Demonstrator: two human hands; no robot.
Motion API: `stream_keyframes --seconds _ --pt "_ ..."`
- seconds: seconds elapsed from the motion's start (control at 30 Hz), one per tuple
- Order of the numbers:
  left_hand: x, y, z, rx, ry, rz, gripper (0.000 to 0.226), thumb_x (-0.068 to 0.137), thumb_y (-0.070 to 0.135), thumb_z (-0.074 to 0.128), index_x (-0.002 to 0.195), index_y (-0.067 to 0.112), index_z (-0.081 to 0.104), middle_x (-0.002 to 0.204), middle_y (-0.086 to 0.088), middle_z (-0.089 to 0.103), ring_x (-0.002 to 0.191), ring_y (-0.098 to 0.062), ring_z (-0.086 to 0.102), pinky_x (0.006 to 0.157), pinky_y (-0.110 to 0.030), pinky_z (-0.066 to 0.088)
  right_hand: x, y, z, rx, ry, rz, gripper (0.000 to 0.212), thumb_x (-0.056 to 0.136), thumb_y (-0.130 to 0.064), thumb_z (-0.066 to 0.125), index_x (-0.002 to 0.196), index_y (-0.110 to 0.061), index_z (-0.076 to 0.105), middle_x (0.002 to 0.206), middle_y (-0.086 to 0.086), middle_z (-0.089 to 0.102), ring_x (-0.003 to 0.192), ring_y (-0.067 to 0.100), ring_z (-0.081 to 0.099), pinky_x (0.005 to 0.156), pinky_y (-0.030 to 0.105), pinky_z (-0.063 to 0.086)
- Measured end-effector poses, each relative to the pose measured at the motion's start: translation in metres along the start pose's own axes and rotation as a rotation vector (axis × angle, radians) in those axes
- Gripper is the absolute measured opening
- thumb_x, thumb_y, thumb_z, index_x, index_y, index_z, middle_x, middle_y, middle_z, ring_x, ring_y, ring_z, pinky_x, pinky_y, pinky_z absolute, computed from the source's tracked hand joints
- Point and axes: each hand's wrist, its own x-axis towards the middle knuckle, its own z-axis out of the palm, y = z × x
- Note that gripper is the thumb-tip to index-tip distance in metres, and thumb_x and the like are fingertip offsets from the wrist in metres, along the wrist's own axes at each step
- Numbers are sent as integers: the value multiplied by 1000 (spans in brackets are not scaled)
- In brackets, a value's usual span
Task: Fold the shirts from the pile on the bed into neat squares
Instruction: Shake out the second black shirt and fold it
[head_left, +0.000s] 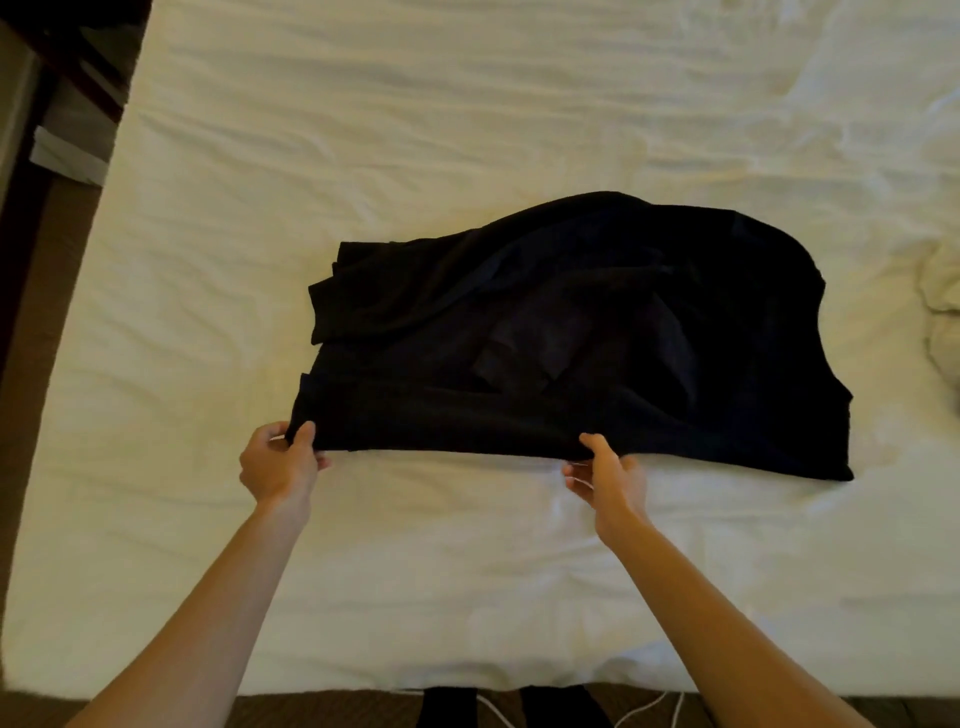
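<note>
The black shirt (566, 338) lies rumpled at the middle of the bed (415, 135), its folds too dark to tell sleeve from body; no print or label can be read on it; the left hand (278, 464) pinches the near-left corner, thumb on top, fingers curled under the hem; the right hand (607, 475) pinches the near edge further right, fingers tucked below the cloth; pale bedding (943, 301) is cut off at the right edge.
</note>
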Motion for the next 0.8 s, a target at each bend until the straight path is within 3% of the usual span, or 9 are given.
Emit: stream_keyframes --seconds 0.1,0.17,0.27,0.37,0.47,0.53,0.63,0.73,0.8 --pt "0 -21 7 91 73 -109 24 92 14 70 113 9 61 111 -18 67 91 -37 68 87 -46 57 4 2 -17 -276 6 -24 40 92 -42 64 86 -2 67 74 15 73 60 23 70 52 30 53" --pt "-14 -21 24 212 166 -62 38 94 11 65 129 7 52 132 -21 54 114 -42 57 96 -52 49 9 -2 -36 -384 60 -127 51 92 -44 61 70 2 69 61 13 69 53 24 66 53 33 52" --pt "-62 -18 59 437 260 404 58 90 12 62 142 8 36 147 -20 35 127 -43 40 98 -60 37 20 -18 -70 -455 193 -363 42 88 -41 60 66 -6 64 58 11 65 55 26 64 59 41 55" --pt "-128 -29 110 479 -55 1034 38 87 11 61 124 11 58 129 -10 54 119 -31 52 90 -49 43 43 -42 -105 -150 447 -141 29 85 -37 65 77 -11 59 66 12 63 58 27 61 59 37 54" --pt "-180 -45 162 591 -532 1310 29 78 18 63 107 18 67 110 2 59 103 -22 61 80 -41 50 71 -58 -138 251 558 82 34 78 -37 70 74 -7 53 61 10 53 50 23 51 53 35 46" --pt "-196 -55 186 832 -708 1329 42 75 23 66 116 21 65 116 3 57 107 -23 60 83 -41 50 87 -70 -155 357 537 109 35 76 -35 74 83 -8 53 71 9 56 57 23 54 55 35 47" --pt "-201 -53 203 1079 -708 1205 56 80 23 65 135 27 53 132 3 49 119 -23 52 91 -41 44 109 -80 -181 436 520 101 37 82 -16 76 112 -5 57 103 15 64 88 31 66 75 41 59" --pt "-204 -37 214 1140 -726 1069 53 83 35 58 135 31 47 132 7 42 121 -18 44 95 -38 38 120 -78 -202 253 620 40 48 85 -16 76 128 -7 56 124 20 62 106 36 63 93 46 55" --pt "-210 -22 221 1119 -758 1034 47 82 40 55 127 28 53 126 8 46 116 -17 47 93 -37 40 114 -76 -201 67 658 -80 69 86 -23 77 143 -10 40 139 18 50 121 36 54 103 44 47"
